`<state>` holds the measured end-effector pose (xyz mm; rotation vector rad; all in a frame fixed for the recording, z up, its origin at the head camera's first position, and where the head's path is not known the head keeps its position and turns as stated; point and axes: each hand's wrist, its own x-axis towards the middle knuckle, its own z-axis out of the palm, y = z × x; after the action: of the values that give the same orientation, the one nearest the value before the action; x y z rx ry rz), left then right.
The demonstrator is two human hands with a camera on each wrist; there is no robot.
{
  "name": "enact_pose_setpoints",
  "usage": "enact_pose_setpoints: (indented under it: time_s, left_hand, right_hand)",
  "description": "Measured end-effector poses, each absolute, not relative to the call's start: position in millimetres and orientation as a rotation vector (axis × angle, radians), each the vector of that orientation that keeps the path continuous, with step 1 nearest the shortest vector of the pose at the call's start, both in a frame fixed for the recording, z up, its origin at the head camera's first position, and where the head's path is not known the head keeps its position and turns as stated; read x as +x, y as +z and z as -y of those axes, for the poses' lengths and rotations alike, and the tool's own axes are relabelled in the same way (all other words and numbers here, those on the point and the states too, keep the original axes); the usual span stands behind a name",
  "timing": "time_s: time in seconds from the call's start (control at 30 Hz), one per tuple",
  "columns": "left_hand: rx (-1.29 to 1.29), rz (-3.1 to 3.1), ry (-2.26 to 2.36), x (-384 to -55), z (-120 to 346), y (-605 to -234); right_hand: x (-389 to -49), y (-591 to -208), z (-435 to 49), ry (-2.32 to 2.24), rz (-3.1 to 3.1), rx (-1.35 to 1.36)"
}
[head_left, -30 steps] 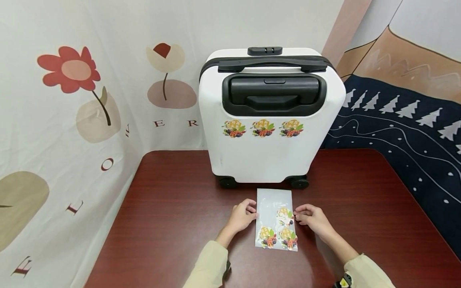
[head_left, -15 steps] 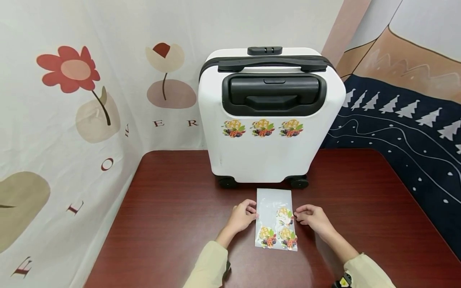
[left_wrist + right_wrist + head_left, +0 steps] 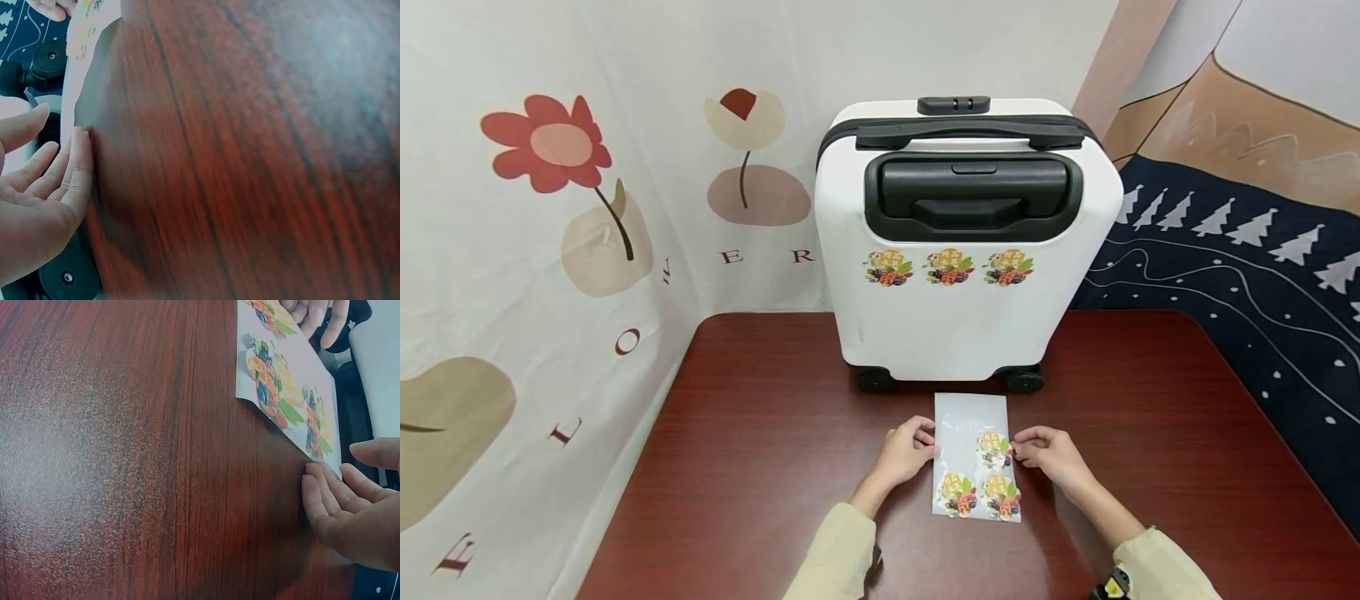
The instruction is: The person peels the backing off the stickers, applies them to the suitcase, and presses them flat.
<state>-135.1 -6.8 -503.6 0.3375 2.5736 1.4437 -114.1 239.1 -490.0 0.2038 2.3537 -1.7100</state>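
On the bench [image 3: 760,450], just in front of the upright white suitcase [image 3: 955,329], lies our sticker sheet [image 3: 953,421], its lower left sticker [image 3: 958,496], lower right sticker [image 3: 1002,497] and upper right sticker [image 3: 994,450] all in place. Our left hand [image 3: 901,452] touches the left edge, fingers [image 3: 80,162] nearly straight; our right hand [image 3: 1054,458] is at the right edge, fingers loosely extended, thumb apart. We pinch nothing with either. To steady the sheet well, we should press lightly from both sides without buckling it; lifting any sticker by its rim should avoid creases. Close beyond the far edge, the suitcase wheels [image 3: 875,381] leave little room for sliding forward. Above, a row of three matching stickers [image 3: 951,267] crosses the suitcase under the black handle recess [image 3: 973,232]. Patterned cloths [image 3: 640,92] hang around us.
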Motion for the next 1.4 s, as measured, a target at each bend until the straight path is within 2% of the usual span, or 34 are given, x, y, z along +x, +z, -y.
enact_pose_setpoints:
  time_s: [1.4]
  left_hand:
    - [0.342,-2.564,1.448,-136.1,4.3,-506.1]
  right_hand:
    - [-116.1,-490.0,-238.5,-1.846,-2.250,0.220]
